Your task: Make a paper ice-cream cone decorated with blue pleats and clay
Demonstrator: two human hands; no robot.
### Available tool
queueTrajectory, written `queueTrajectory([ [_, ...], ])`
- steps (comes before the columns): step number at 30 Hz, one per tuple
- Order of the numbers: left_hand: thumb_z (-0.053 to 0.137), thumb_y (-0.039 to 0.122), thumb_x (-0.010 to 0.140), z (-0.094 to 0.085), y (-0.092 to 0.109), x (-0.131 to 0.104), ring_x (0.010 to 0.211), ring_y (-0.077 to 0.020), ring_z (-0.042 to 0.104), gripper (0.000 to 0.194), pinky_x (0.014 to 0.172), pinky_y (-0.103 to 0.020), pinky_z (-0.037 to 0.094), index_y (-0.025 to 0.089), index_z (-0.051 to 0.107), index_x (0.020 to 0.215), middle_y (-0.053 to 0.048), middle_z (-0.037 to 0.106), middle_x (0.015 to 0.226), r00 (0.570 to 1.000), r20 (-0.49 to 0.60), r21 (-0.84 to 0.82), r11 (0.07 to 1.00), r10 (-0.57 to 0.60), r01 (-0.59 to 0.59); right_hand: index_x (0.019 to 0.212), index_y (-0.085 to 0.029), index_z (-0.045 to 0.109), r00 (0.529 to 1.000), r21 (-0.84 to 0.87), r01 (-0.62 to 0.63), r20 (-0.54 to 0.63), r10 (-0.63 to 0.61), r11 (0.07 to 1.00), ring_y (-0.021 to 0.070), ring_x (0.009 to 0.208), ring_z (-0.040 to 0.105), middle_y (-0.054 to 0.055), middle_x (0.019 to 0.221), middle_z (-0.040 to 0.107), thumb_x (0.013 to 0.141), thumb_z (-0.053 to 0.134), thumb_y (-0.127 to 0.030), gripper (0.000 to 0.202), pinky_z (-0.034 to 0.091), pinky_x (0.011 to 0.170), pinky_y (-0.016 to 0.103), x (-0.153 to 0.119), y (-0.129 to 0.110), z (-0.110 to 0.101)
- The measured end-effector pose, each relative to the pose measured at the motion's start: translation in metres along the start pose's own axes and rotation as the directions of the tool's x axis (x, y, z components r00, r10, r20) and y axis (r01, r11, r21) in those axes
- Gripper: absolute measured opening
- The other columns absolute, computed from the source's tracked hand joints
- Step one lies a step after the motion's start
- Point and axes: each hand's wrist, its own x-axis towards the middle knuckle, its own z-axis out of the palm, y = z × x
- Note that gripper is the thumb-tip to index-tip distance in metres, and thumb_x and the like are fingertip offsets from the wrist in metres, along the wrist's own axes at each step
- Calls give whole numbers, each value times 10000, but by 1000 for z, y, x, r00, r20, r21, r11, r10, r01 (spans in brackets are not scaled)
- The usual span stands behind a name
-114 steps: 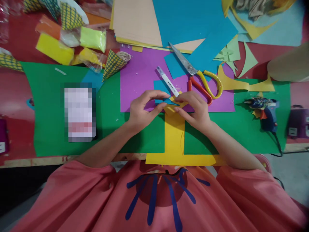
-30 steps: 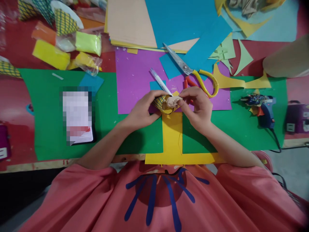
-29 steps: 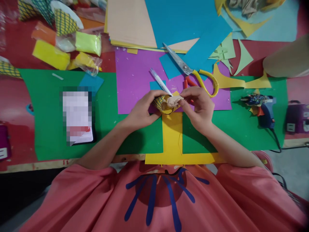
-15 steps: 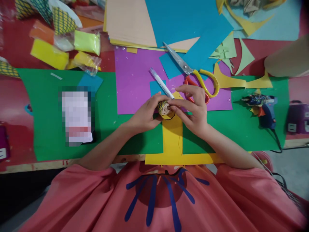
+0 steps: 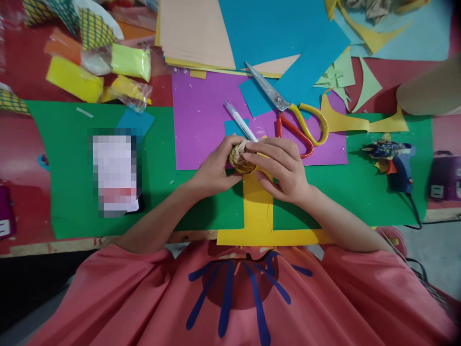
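My left hand (image 5: pixel 216 168) is closed around a small rounded piece (image 5: pixel 237 157) with a yellow, dark-lined checked outside and crumpled beige material in its opening. The opening faces up toward me. My right hand (image 5: pixel 283 167) reaches in from the other side, fingers extended and apart, with fingertips touching the beige filling. Its thumb stays lower, away from the piece. Just beyond the hands lie a white pen (image 5: pixel 240 120) and scissors (image 5: pixel 277 100) with red and yellow handles. Beneath the hands runs a yellow paper strip (image 5: pixel 258 206).
A green sheet (image 5: pixel 201 211) and a purple sheet (image 5: pixel 201 120) cover the table. A phone (image 5: pixel 115 168) lies left, a glue gun (image 5: pixel 399 163) right. Bagged coloured clay (image 5: pixel 129 62), checked cones (image 5: pixel 94 26), stacked paper (image 5: pixel 196 33) and yellow scraps (image 5: pixel 347 120) lie farther back.
My right hand has lowered its raised fingers, and they now spread across the filling instead of pinching at it. The held piece has shifted slightly left and tilted.
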Motion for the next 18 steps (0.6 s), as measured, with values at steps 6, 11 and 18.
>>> queueTrajectory([
  [6,581,307,861,3,-5,1,1019,-227,678,331,1072,-498,494,225,429,1144,-42,657,1081,996,33,162,983,79,-83,1206,-204,572,995,61,-79,-54,83,995,199,1050,655,77,1109,706,925,564,-185,282,557,889,377,1,-1,4],
  [11,584,241,818,6,-7,-1,1036,-236,688,402,1136,-558,430,229,417,1184,-39,675,1113,988,50,202,967,145,-152,1064,-200,607,969,184,-207,-94,227,961,187,927,687,58,969,713,914,618,-195,151,571,788,356,0,-1,6],
  [18,607,277,813,7,-10,-1,1030,-218,683,425,1136,-547,447,244,397,1181,-20,668,1116,985,13,264,949,174,-171,961,-194,664,935,401,-274,-101,339,874,159,874,698,33,896,725,910,608,-132,98,573,772,314,4,-3,1],
])
